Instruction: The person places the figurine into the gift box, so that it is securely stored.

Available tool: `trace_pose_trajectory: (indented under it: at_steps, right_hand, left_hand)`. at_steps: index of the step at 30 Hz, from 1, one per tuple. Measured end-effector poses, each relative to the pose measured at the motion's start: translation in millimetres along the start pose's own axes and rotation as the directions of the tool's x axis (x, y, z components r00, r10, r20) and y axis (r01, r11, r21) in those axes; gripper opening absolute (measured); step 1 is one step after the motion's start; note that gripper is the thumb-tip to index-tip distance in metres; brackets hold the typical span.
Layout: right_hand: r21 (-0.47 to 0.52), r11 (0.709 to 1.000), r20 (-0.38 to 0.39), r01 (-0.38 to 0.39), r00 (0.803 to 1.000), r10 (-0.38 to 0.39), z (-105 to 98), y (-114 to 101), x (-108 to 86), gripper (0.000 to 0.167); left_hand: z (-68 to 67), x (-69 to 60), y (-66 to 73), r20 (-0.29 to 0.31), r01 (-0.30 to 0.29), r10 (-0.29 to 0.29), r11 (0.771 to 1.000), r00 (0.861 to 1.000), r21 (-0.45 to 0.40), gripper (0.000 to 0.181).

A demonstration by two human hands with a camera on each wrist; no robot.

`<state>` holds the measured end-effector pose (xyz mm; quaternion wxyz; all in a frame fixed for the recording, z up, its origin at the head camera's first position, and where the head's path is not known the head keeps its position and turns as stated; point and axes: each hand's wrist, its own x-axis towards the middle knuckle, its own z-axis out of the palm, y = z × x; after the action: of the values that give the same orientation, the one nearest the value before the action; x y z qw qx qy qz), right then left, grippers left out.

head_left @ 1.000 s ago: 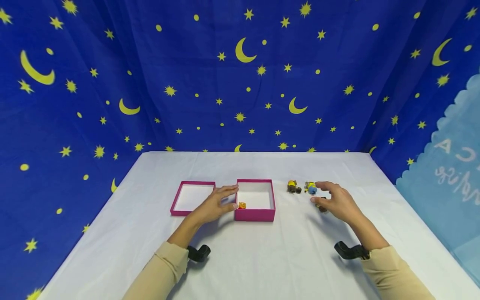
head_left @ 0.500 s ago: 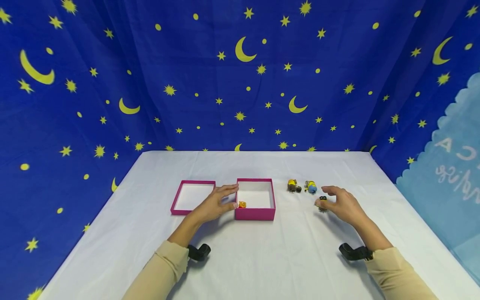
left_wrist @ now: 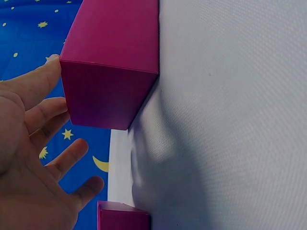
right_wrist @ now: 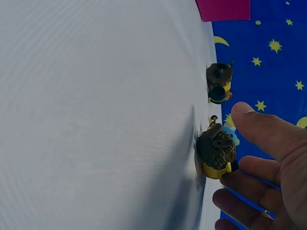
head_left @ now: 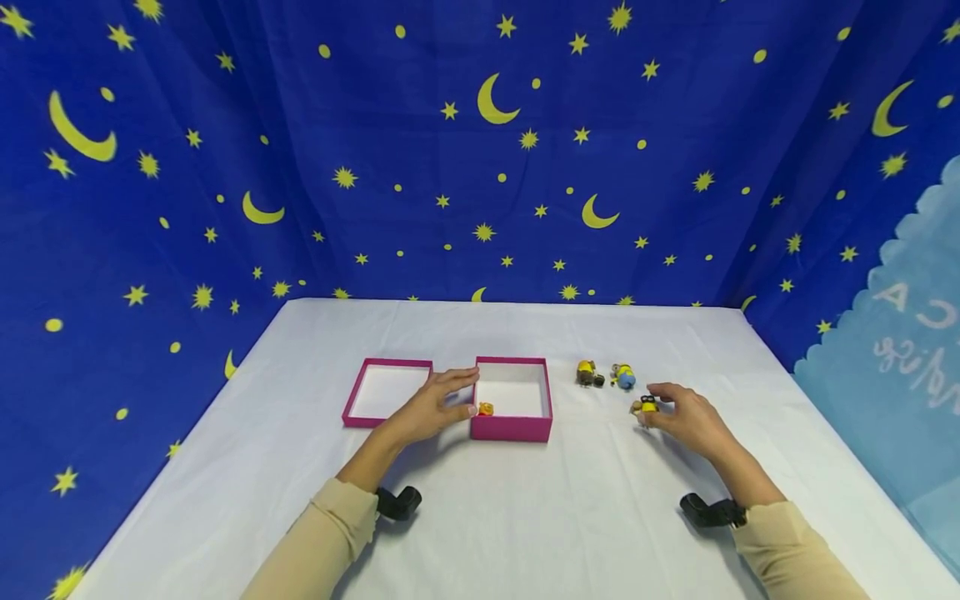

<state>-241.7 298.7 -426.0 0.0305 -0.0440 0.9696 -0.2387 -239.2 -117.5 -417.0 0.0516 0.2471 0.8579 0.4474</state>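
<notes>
In the head view my left hand [head_left: 429,408] touches the left rim of a pink box [head_left: 512,429] with thumb and fingertips. The left wrist view has these fingers mostly straight at the box's edge [left_wrist: 100,96]. A small orange figure [head_left: 486,408] lies inside the box's near left corner. My right hand [head_left: 693,421] is at a yellow and brown minion figure [head_left: 647,405] on the table. In the right wrist view the thumb stands apart from this figure [right_wrist: 217,148], and the fingers reach behind it; contact is unclear.
Left of the box lies its pink-rimmed lid [head_left: 386,392], white inside up. A brown and yellow minion figure [head_left: 587,373] and a blue and yellow one [head_left: 623,377] lie behind the right hand's figure. A star-patterned blue curtain [head_left: 420,150] hangs behind the white table [head_left: 525,517].
My right hand has drawn back from beside the blue and yellow minion figure and lowered around the nearest one. The left hand has stayed at the box.
</notes>
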Motion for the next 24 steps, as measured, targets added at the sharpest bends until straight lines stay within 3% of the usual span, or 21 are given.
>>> trace_pose_trajectory:
  at_steps: [24]
  right_hand:
    - [-0.022, 1.0, -0.003, 0.009, 1.0, -0.009, 2.9, 7.2, 0.2, 0.06]
  left_hand:
    - [0.4, 0.6, -2.1, 0.001, -0.018, 0.018, 1.0, 1.0, -0.006, 0.056]
